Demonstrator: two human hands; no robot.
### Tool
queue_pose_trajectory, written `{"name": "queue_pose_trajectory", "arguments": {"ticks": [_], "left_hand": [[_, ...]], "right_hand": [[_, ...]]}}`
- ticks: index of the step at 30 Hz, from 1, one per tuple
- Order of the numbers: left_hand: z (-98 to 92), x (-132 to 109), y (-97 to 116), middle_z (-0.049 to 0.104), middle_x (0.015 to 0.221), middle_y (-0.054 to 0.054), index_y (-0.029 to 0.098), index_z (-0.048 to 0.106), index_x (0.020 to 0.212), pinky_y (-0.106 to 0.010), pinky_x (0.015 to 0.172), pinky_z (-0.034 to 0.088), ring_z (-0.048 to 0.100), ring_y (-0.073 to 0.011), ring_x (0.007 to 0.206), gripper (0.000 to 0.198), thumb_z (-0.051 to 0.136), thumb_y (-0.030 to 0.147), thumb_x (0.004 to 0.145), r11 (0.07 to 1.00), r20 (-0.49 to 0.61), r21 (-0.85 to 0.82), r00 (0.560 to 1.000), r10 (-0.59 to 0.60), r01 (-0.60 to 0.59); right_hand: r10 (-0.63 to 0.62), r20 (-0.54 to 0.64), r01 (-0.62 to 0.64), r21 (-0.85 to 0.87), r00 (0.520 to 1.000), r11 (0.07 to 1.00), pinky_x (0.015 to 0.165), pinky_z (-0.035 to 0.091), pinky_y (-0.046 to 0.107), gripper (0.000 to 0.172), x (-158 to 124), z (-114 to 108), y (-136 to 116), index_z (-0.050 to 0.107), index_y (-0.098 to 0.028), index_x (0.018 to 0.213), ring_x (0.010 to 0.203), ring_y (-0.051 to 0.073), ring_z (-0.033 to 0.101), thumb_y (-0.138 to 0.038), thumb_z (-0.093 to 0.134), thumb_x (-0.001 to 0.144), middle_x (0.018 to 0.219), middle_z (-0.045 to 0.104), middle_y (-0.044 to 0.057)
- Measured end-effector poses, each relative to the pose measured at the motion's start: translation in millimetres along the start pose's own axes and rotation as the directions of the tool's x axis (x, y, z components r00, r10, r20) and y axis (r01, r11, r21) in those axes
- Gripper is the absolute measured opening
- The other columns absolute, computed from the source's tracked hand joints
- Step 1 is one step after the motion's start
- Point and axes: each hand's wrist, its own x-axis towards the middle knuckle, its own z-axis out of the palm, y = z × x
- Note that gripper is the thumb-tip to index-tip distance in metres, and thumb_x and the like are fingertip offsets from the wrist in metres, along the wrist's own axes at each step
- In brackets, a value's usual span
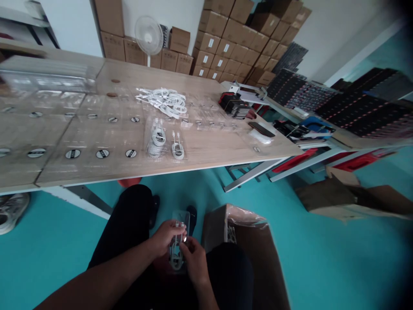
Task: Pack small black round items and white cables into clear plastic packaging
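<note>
Over my lap, my left hand (166, 237) grips a clear plastic tray (179, 215), its thumb lying across the plug ends of a white cable (176, 260). That cable lies coiled in the tray. My right hand (196, 257) is closed at the tray's right side, thumb and fingers pinched together. A small bright spot shows at those fingertips, too small to name. On the table ahead, a single clear tray holds another coiled white cable (177, 150). Left of it is a stack of packed cables (157, 140), and behind lies a loose heap of white cables (167, 102).
Clear trays with oval black-and-white labels (102, 153) cover the table's left side. An open carton (274, 258) stands on the floor by my right leg, another (342, 198) farther right. Black boxes (235, 105) sit on the table. Cartons (222, 47) and a fan (148, 36) line the wall.
</note>
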Motion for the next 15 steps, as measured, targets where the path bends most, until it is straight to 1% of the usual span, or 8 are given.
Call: {"name": "queue_pose_trajectory", "arguments": {"ticks": [2,5,7,8,10,12,14,15], "left_hand": [[-0.9,2,-2,0.063,0.061,-0.001,0.012,0.063,0.071,-0.021,0.051,0.041,0.058,-0.0113,0.055,0.029,0.083,0.029,0.06,1.0,-0.026,-0.006,0.999,-0.02,0.02],[-1.9,5,1,0.064,0.064,-0.002,0.013,0.063,0.073,-0.022,0.052,0.043,0.059,-0.012,0.056,0.026,0.082,0.027,0.063,0.998,-0.094,-0.032,0.994,-0.055,0.052],[-1.7,6,7,0.064,0.066,-0.002,0.013,0.063,0.075,-0.022,0.053,0.045,0.061,-0.0123,0.058,0.022,0.08,0.024,0.065,0.996,-0.113,-0.071,0.992,-0.059,0.051],[-1.6,6,10,0.065,0.068,-0.002,0.013,0.064,0.076,-0.022,0.054,0.046,0.062,-0.0127,0.06,0.021,0.08,0.021,0.066,0.995,-0.108,-0.093,0.993,-0.054,0.044],[-1.5,5,17,0.067,0.075,-0.003,0.013,0.065,0.082,-0.023,0.059,0.049,0.065,-0.0139,0.067,0.021,0.078,0.015,0.065,0.991,-0.064,-0.129,0.997,-0.034,0.026],[-2.1,2,24,0.068,0.083,-0.005,0.013,0.067,0.088,-0.025,0.066,0.052,0.066,-0.0155,0.076,0.027,0.077,0.01,0.064,0.988,0.006,-0.151,1.0,-0.01,0.01],[-2.8,0,28,0.069,0.092,-0.006,0.014,0.067,0.094,-0.027,0.073,0.053,0.067,-0.0174,0.085,0.033,0.075,0.005,0.063,0.986,0.07,-0.164,0.997,0.017,-0.006],[-3.0,-1,30,0.068,0.094,-0.006,0.014,0.067,0.096,-0.027,0.075,0.054,0.066,-0.0184,0.088,0.035,0.074,0.004,0.063,0.986,0.092,-0.167,0.995,0.03,-0.014]], "right_hand": [[-0.036,-0.043,0.032,-0.086,0.998,0.996,0.064,0.049,0.03,0.032,1,4,4,0.07,-0.017,0.089,0.069,0.021,0.065,-0.043,0.071,0.071,0.074,0.072,0.005],[-0.105,-0.08,0.088,-0.19,0.991,0.978,0.061,0.048,0.029,0.031,4,10,9,0.07,-0.017,0.092,0.064,0.019,0.062,-0.044,0.067,0.075,0.07,0.07,0.003],[-0.103,-0.116,0.079,-0.193,0.988,0.978,0.057,0.047,0.028,0.035,5,13,8,0.07,-0.017,0.095,0.059,0.019,0.06,-0.046,0.065,0.077,0.067,0.069,0.003],[-0.086,-0.125,0.065,-0.161,0.988,0.985,0.057,0.048,0.028,0.038,5,13,7,0.069,-0.017,0.098,0.059,0.019,0.061,-0.047,0.065,0.077,0.068,0.07,0.003],[-0.041,-0.115,0.036,-0.044,0.992,0.998,0.061,0.051,0.029,0.044,2,13,2,0.068,-0.016,0.105,0.069,0.021,0.066,-0.05,0.065,0.077,0.08,0.073,0.006],[-0.014,-0.08,0.021,0.084,0.997,0.996,0.073,0.054,0.032,0.051,-5,10,-2,0.063,-0.017,0.116,0.088,0.024,0.068,-0.05,0.065,0.078,0.102,0.073,0.009],[-0.011,-0.059,0.021,0.158,0.998,0.987,0.086,0.053,0.035,0.058,-14,7,-6,0.056,-0.019,0.127,0.105,0.025,0.065,-0.048,0.067,0.078,0.118,0.069,0.009],[-0.013,-0.057,0.023,0.168,0.998,0.986,0.092,0.051,0.035,0.062,-18,6,-7,0.052,-0.02,0.131,0.111,0.025,0.063,-0.046,0.069,0.077,0.122,0.067,0.009]]}}
